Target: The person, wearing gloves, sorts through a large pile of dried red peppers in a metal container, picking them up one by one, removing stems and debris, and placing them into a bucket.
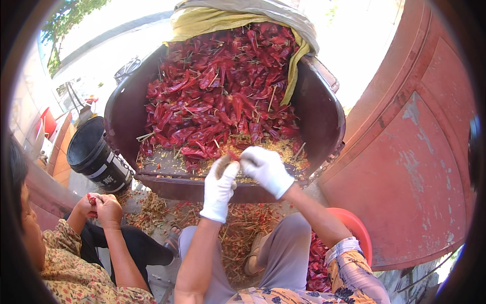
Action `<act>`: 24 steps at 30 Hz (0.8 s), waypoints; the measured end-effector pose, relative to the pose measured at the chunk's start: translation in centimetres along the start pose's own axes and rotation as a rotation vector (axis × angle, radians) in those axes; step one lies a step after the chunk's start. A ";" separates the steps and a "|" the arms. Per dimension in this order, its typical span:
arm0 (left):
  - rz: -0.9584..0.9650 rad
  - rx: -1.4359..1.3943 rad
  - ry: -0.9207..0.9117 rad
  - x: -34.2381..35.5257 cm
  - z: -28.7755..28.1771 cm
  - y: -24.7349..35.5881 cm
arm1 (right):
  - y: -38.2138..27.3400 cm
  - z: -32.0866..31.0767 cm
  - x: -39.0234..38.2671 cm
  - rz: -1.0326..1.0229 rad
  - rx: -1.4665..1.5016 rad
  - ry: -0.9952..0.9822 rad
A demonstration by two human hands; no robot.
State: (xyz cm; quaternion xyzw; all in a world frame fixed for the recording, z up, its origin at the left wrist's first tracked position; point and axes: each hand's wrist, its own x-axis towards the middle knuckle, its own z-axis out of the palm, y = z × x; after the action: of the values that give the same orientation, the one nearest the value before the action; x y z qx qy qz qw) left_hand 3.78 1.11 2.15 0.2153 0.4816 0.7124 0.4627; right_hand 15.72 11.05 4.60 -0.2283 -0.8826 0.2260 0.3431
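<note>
Here's the red pepper (233,156), mostly hidden, right between my gloved fingertips! My left hand (219,187) has it pinched; my right hand's (266,169) fingers bunch up just beside it, whether gripping I can't tell, all above the dark container's (324,109) near edge.

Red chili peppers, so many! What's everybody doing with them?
The person's gloved left hand pinches what looks like a small red chili pepper, with the gloved right hand close against it, over the front of a dark tub. A big heap of red chili peppers fills much of that tub. To the left, a co-worker's hands hold something red too. Dry scraps litter the ground below.
</note>
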 end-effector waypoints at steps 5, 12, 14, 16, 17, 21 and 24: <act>-0.029 -0.273 0.192 1.1 -0.8 -0.7 | 0.1 0.5 -2.1 0.024 0.055 -0.044; -0.046 -0.399 0.091 2.3 -2.3 -1.1 | 5.0 -1.5 1.0 0.145 -0.352 0.021; -0.102 -0.436 0.102 2.6 -2.1 -1.2 | 5.8 -0.7 1.7 0.148 -0.496 -0.070; -0.070 -0.412 0.088 2.7 -2.0 -1.5 | 7.1 0.1 2.3 0.072 -0.518 -0.088; -0.037 -0.388 0.055 2.6 -2.2 -1.4 | 7.2 0.4 2.8 0.062 -0.520 -0.111; -0.054 -0.282 0.032 2.4 -2.0 -0.8 | 6.5 -0.1 2.9 0.140 -0.329 -0.041; -0.023 -0.172 0.012 2.3 -1.6 -0.9 | 4.6 -0.8 2.1 0.306 0.000 -0.050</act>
State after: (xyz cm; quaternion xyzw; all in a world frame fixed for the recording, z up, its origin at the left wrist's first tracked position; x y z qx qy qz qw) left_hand 1.84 2.41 0.29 0.1647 0.4241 0.7470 0.4847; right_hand 16.10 16.07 3.63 -0.3543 -0.8459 0.2814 0.2825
